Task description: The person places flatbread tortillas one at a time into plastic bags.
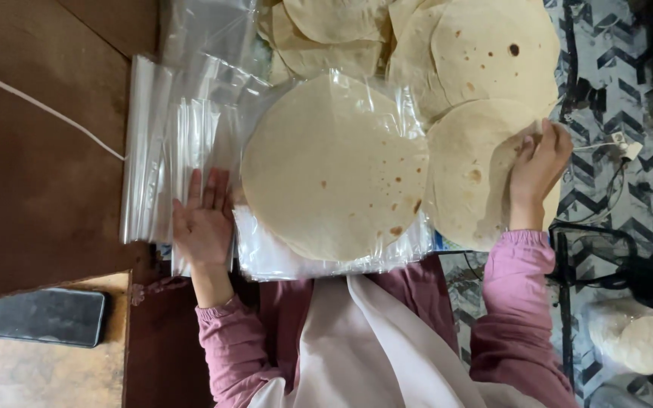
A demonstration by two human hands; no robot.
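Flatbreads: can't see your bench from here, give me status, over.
Left hand flat, open on clear bags. Right hand pinching edge of flatbread. Bagged flatbread stack sits between. Nothing blocking.

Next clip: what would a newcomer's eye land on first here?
A big round flatbread in a clear plastic bag fills the middle. The right hand grips the edge of another flatbread beside it, below a loose pile of flatbreads. The left hand lies flat on a stack of empty clear bags.
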